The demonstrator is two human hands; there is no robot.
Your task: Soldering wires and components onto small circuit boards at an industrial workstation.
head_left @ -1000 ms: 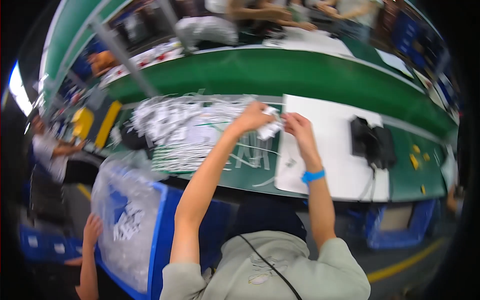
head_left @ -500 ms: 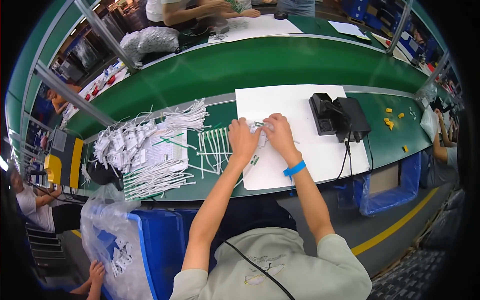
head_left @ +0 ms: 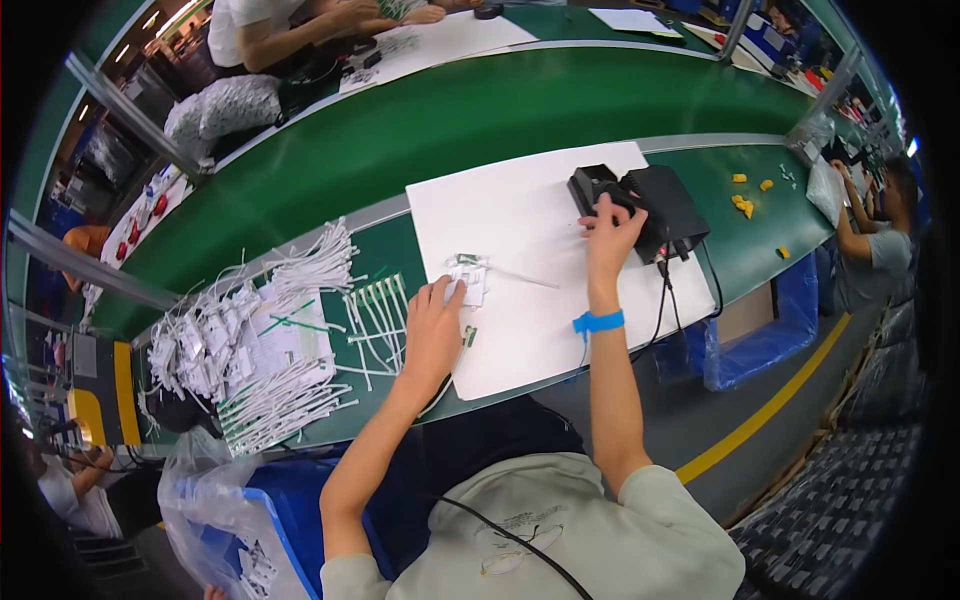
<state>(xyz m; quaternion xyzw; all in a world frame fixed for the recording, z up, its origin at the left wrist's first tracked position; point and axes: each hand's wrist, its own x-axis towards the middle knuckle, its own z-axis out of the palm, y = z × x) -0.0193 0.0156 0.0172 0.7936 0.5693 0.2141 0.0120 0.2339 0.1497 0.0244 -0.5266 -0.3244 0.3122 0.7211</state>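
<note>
On the sheet (head_left: 530,345), part (head_left: 475,290) left, box (head_left: 667,200) right; cables (head_left: 285,408) further left.

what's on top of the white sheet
On the white sheet: a white piece at the left hand, a thin white strand, a small green piece, and a black device with the right hand at it. Whatever lies beneath these is covered.

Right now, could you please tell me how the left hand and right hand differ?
The left hand is at a small white part; the right hand is at a black stand. The left hand's wrist is bare; the right hand's wears a blue band. Both hands are ungloved.
</note>
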